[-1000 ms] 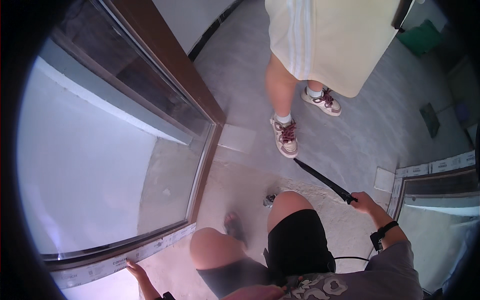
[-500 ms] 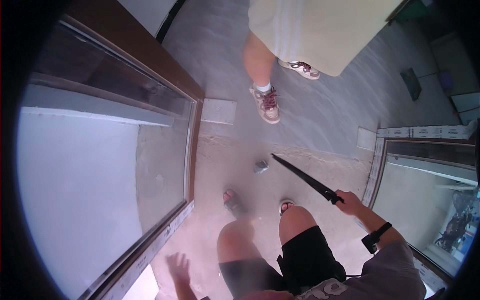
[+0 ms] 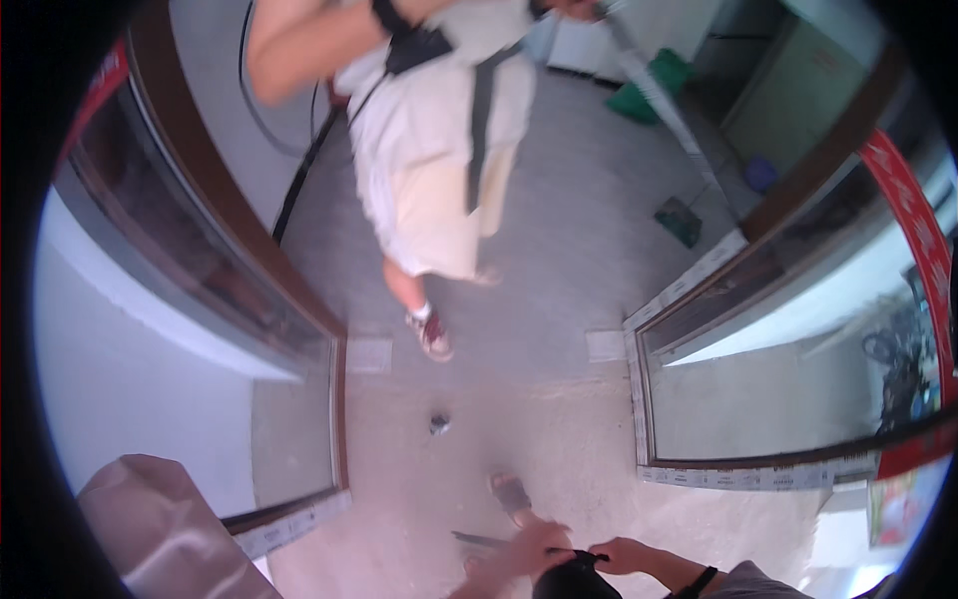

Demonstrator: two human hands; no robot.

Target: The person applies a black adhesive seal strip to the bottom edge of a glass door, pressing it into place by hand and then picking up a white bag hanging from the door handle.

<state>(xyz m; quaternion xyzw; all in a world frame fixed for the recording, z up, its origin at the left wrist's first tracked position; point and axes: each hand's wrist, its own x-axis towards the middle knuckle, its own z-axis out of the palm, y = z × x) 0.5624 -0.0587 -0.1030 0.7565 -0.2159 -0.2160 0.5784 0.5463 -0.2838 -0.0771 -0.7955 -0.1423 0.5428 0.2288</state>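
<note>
Low in the head view, my right hand [image 3: 624, 555] is closed, its fingertips gripping the end of a slim, long black object [image 3: 477, 539]. Its shaft shows to the left of my hands, and its kind is not clear. My left hand [image 3: 541, 542] is beside the right, over the same black object, and blurred by motion so its fingers do not show clearly. A thin black strip spans the gap between the two hands. Just below them is black cloth [image 3: 577, 579]. My sandalled foot [image 3: 511, 491] stands on the floor above the hands.
A small crumpled grey item [image 3: 439, 424] lies on the floor. Ahead stands another person in a cream garment [image 3: 429, 200], one hand at a long pole [image 3: 659, 95]. A green dustpan [image 3: 679, 221] is near its lower end. Glass doors [image 3: 289, 429] flank both sides. Mauve cloth [image 3: 165, 524] fills the lower left.
My view has tilted up and shifted. My left hand, earlier apart and spread, has come over to my right hand and the black object. The other person now shows up to the arms.
</note>
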